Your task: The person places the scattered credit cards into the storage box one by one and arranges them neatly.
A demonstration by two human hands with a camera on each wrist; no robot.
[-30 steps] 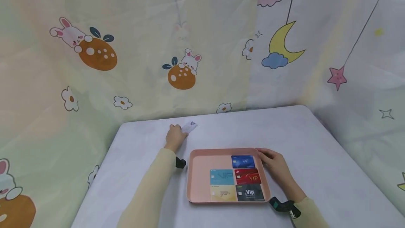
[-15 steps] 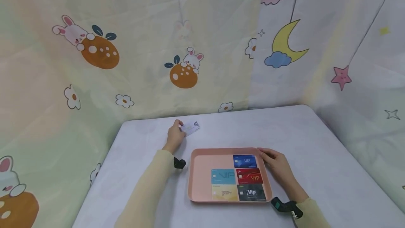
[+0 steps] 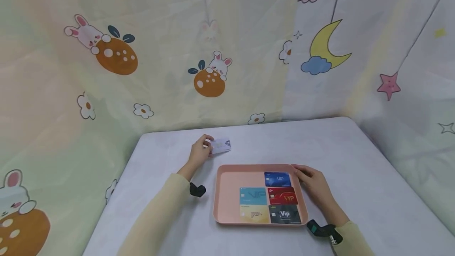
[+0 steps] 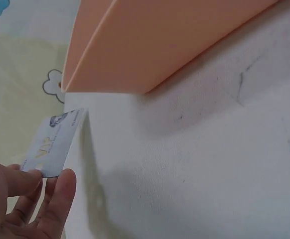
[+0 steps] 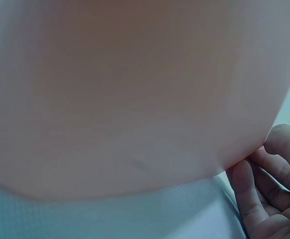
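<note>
My left hand pinches a pale lilac card by its left end, lifted just above the table behind the pink tray. In the left wrist view the lilac card sits between thumb and fingers, with the pink tray's wall beyond. My right hand grips the tray's far right edge; its fingers curl against the pink tray wall. In the tray lie a blue card, a red card, a black card, a teal card and a yellow card.
The white table is boxed in by cartoon-print curtains at the back and both sides. The tray's far left cell is bare. Black wrist cameras sit on both sleeves.
My left hand has carried the lilac card a little to the right, closer to the tray's back edge. My right hand has stayed on the tray.
</note>
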